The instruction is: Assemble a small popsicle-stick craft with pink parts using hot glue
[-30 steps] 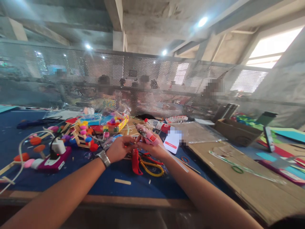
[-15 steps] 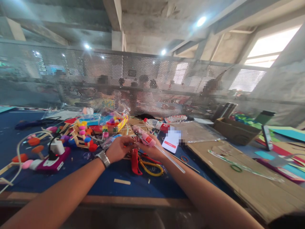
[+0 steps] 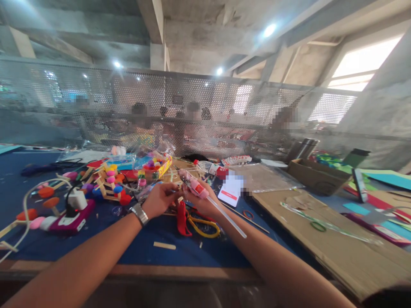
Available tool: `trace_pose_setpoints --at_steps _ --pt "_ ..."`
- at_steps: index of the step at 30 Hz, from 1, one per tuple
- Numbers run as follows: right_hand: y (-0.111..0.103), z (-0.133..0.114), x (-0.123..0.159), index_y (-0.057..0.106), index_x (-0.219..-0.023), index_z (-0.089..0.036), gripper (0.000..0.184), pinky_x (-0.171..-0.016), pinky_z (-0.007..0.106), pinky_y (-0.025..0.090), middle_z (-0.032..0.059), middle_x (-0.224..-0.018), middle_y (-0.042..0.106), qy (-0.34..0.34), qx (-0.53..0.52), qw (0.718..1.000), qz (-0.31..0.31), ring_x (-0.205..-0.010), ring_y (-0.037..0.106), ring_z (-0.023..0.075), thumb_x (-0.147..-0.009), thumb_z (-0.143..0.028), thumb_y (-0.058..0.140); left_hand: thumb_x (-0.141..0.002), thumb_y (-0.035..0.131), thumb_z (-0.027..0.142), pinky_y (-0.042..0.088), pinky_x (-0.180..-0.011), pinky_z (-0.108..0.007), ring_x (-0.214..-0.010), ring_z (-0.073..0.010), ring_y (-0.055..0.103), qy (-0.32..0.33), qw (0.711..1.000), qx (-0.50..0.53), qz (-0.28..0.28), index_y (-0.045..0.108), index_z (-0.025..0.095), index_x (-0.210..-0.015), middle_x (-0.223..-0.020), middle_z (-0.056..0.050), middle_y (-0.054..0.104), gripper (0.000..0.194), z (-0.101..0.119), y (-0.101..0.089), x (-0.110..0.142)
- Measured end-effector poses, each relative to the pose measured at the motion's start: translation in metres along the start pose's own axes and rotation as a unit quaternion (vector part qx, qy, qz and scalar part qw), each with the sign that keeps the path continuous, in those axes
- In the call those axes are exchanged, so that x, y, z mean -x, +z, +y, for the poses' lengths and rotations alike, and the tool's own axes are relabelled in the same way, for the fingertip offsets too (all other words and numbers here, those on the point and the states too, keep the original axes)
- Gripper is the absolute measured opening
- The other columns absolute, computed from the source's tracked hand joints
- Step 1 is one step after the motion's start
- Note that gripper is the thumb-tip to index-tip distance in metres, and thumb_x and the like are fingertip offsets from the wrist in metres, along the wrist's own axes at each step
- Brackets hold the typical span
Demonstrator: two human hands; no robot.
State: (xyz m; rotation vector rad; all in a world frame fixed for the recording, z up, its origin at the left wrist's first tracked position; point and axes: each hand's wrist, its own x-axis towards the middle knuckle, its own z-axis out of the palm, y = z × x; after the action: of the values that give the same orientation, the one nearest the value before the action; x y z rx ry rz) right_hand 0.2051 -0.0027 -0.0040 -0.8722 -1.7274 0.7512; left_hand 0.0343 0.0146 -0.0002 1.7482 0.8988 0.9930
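My right hand [image 3: 201, 204] is closed around a pink glue gun [image 3: 192, 183] with a clear glue stick [image 3: 228, 219] poking out of its back toward me. The gun's nozzle points up and left. My left hand [image 3: 159, 199], with a metal watch [image 3: 140, 213] on the wrist, is pinched shut on a small piece just left of the gun; what it holds is too small to name. Both hands hover above the blue table [image 3: 144, 246], over red scissors [image 3: 182, 218] and yellow scissors [image 3: 202, 226].
A craft-stick and pompom model [image 3: 105, 182] and a purple power strip [image 3: 69, 220] with a white plug lie to the left. A phone [image 3: 230, 190], cardboard sheet [image 3: 321, 239] and cardboard box [image 3: 316, 176] sit to the right. A perforated metal screen [image 3: 205, 115] stands behind the table, with people beyond it.
The glue gun and both hands have shifted slightly left and toward each other; the glue stick now angles lower. Nothing else moved.
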Motion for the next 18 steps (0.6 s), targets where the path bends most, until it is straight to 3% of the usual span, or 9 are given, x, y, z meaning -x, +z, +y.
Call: trace_pose_setpoints --at_steps 6,18 --pt "0.0004 -0.0004 -0.0012 0.048 -0.072 -0.021 0.015 -0.054 0.025 0.037 -0.0030 -0.064 0.048 0.008 -0.037 0.999 0.022 -0.057 0.041 0.0112 -0.075 -0.032 0.059 -0.060 0.079 0.050 0.046 -0.047 -0.023 -0.046 -0.0134 0.058 -0.050 0.998 0.042 0.010 0.067 0.015 -0.073 -0.051 0.000 0.065 0.039 0.0070 -0.0004 -0.0009" --pt "-0.0012 0.0008 -0.0024 0.046 -0.073 -0.022 0.015 -0.053 0.025 0.037 -0.0036 -0.063 0.047 0.006 -0.046 0.998 0.041 -0.057 0.040 0.0109 -0.077 -0.031 0.057 -0.061 0.078 0.050 0.043 -0.048 -0.023 -0.045 -0.0130 0.056 -0.028 0.995 0.064 0.065 0.071 0.014 -0.085 -0.051 0.000 0.063 0.044 -0.0013 -0.0030 -0.0063"
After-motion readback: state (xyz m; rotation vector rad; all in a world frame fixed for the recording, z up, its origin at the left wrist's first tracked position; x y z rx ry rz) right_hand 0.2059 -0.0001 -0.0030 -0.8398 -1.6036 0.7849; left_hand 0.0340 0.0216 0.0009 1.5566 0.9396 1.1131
